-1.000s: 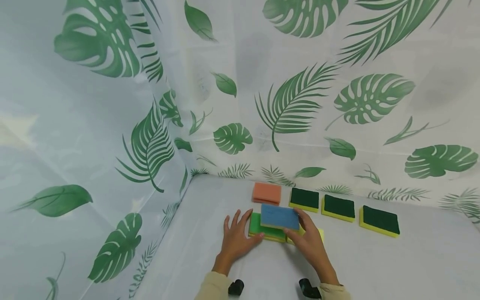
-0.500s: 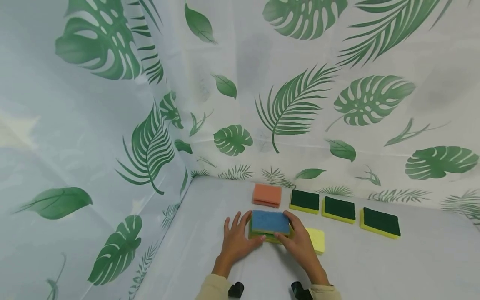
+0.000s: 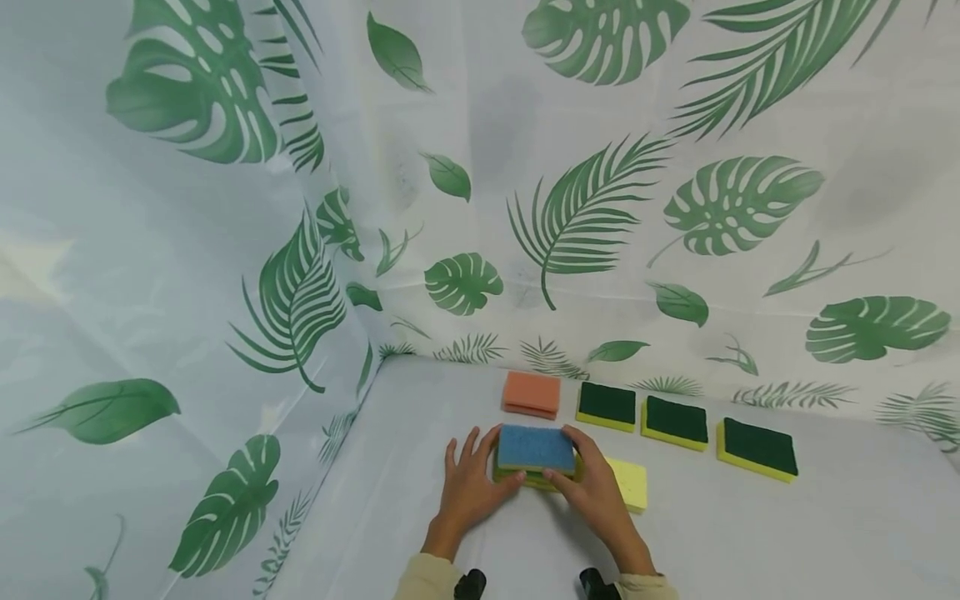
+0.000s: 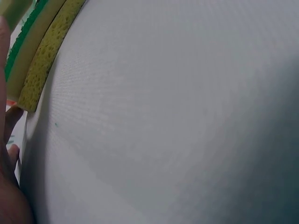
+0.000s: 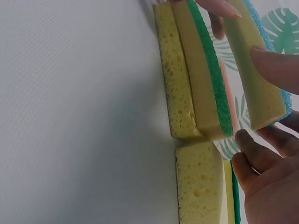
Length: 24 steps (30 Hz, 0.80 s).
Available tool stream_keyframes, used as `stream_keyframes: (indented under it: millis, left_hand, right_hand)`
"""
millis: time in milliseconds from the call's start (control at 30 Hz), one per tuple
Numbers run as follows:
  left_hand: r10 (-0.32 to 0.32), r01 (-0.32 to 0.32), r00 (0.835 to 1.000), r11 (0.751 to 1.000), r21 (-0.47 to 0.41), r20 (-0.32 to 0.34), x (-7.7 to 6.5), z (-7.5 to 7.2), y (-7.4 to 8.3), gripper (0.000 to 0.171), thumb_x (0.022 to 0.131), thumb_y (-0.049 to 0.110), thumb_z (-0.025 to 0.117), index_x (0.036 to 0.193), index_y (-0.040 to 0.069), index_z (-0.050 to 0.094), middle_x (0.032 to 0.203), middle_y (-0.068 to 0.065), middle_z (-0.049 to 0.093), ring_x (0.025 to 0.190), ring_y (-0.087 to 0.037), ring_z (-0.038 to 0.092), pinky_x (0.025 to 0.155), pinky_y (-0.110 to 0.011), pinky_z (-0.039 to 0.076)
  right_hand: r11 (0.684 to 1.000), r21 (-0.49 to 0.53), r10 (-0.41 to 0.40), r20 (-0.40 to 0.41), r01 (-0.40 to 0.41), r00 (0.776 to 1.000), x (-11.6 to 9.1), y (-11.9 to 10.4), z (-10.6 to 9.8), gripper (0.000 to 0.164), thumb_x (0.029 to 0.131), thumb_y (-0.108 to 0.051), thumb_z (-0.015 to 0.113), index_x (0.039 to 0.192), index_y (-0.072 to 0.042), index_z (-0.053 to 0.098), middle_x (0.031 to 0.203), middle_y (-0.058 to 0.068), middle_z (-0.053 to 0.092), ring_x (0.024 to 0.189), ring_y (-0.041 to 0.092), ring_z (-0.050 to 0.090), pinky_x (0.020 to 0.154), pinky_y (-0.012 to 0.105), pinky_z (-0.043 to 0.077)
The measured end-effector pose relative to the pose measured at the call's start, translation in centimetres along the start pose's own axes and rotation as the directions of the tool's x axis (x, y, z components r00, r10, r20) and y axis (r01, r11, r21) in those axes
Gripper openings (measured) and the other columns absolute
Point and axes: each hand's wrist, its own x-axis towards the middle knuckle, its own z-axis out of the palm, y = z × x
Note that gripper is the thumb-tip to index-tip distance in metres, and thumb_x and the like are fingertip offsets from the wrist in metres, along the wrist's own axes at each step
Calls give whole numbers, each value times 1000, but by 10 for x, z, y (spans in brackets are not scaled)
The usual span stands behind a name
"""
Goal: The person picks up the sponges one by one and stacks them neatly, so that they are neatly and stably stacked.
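Note:
In the head view, a blue-topped sponge [image 3: 536,447] sits above a green-topped sponge [image 3: 540,481]. My right hand [image 3: 597,496] holds the blue one by its right end, thumb in front, fingers behind. My left hand [image 3: 472,483] is at its left end, with thumb and index finger at the front and back corners. From the right wrist, a gap shows between the blue-topped sponge [image 5: 259,70] and the green-topped sponge [image 5: 201,70], which lies on a porous yellow sponge [image 5: 175,74]. The left thumb [image 5: 224,6] overlaps the blue sponge's yellow side there.
Beside the stack lies a pale yellow sponge [image 3: 630,484]. Behind stand an orange sponge stack [image 3: 531,393] and a row of dark green-topped sponges [image 3: 607,405] on the white table [image 3: 720,533]. A leaf-print sheet [image 3: 480,200] rises along the back and left.
My right hand has carried the blue-topped sponge left, from between the green and pale yellow sponges to over the green one. My left hand has barely moved.

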Motion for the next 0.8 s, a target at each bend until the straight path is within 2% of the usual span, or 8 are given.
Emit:
stream_keyframes:
  millis: [267,533,633,800]
  left_hand:
    - [4,-4,1000,1000,-8,2,0,-2,0,94,93,71,66,168,23,36,157,-4,57,157,-34,31,127,-63,5]
    - [-13,13,1000,1000,3,19,5,-4,2,92,93,71,66,168,27,36,165,-7,47,158,-33,30,127,-62,3]
    - [-12,12,1000,1000,5,20,7,-7,5,92,93,70,66,168,25,37,164,-5,48,158,-33,30,127,-63,2]
    - [-17,16,999,1000,17,35,2,-6,3,91,93,70,65,168,26,37,165,-5,48,159,-32,29,127,-63,2]
  right_hand:
    - [1000,-8,-10,-16,10,1000,0,-1,4,78,90,-4,86,154,9,44,157,31,47,144,52,47,116,66,39]
    - [1000,-26,-17,-32,16,999,3,-3,5,77,90,-3,86,154,9,45,157,30,48,143,50,48,116,66,39]
    - [1000,-22,-9,-31,8,999,3,-3,4,76,91,-2,86,154,8,45,157,30,47,144,50,47,116,65,39]
    - [1000,-26,14,-22,-14,1000,-1,0,7,75,91,-3,85,154,7,45,158,30,46,147,48,44,118,65,38]
